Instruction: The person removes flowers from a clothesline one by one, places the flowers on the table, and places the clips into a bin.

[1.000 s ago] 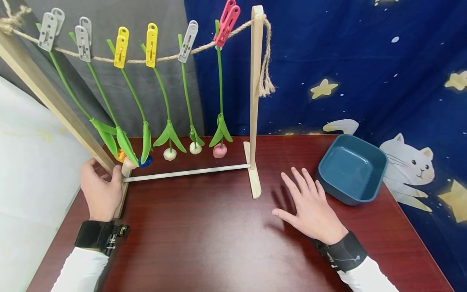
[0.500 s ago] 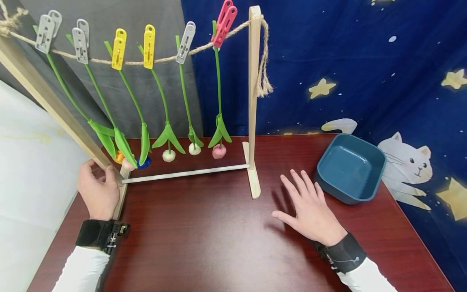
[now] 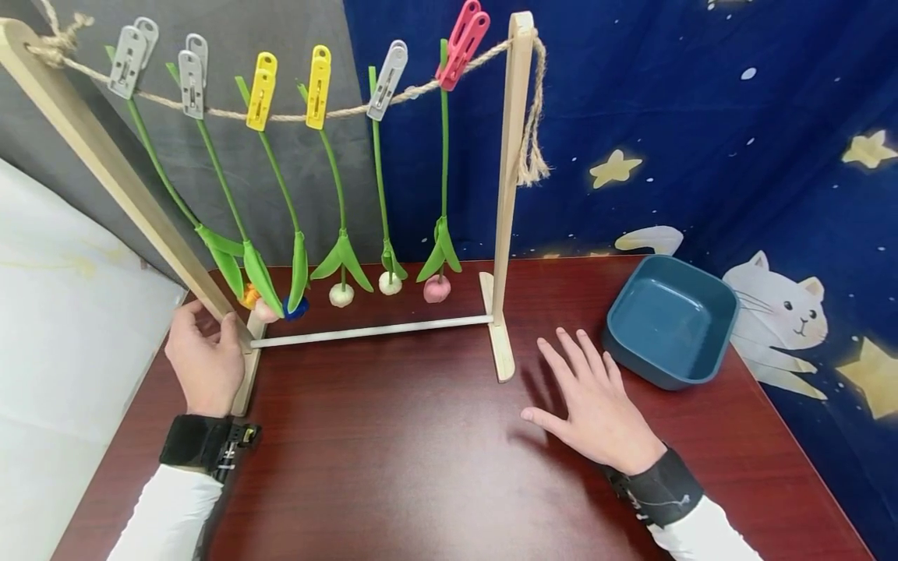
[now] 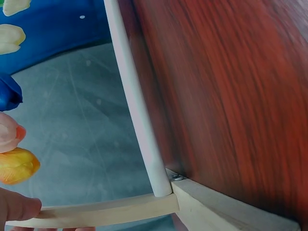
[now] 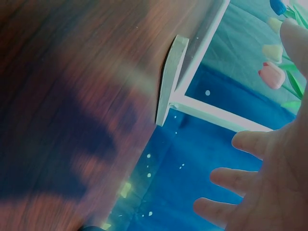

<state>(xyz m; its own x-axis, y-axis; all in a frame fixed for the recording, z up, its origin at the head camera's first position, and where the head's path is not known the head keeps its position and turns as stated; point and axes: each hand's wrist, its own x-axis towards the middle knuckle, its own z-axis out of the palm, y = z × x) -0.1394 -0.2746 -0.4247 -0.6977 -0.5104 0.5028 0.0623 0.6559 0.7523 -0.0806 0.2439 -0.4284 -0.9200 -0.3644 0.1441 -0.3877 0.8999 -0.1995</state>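
Left hand (image 3: 205, 362), at the left of the dark red wooden counter (image 3: 393, 467): fingers and thumb curled round the foot of the left post (image 3: 119, 183) of a small pale-wood drying rack (image 3: 501, 195); in the left wrist view a fingertip (image 4: 17, 208) lies against the flat base strip, where the white crossbar (image 4: 139, 110) joins it. The rack stands toward the back of the counter, left of centre; two upright posts on flat feet, joined low by the white crossbar and at the top by a length of coarse jute rope (image 3: 295, 117) knotted at each post, with a loose tail hanging at the right one. Six clothes pegs grip the rope, from left: two grey (image 3: 129, 51), two yellow (image 3: 261, 92), one grey (image 3: 387, 81), one pink (image 3: 461, 34); each holds an artificial tulip (image 3: 337, 195) upside down by its green stem, leaves low, the flower heads hanging just above the counter; heads orange, pale pink and blue at the left, two cream, one pink (image 3: 436, 289) at the right. Right hand (image 3: 596, 401): flat and wide on the counter, fingers straight and spread, holding nothing, near the rack's right foot (image 3: 500, 351) but apart from it. Blue square bowl (image 3: 672, 321): just beyond the fingertips, at the counter's right edge; behind, a dark blue cloth (image 3: 701, 117) printed with stars and a cat.
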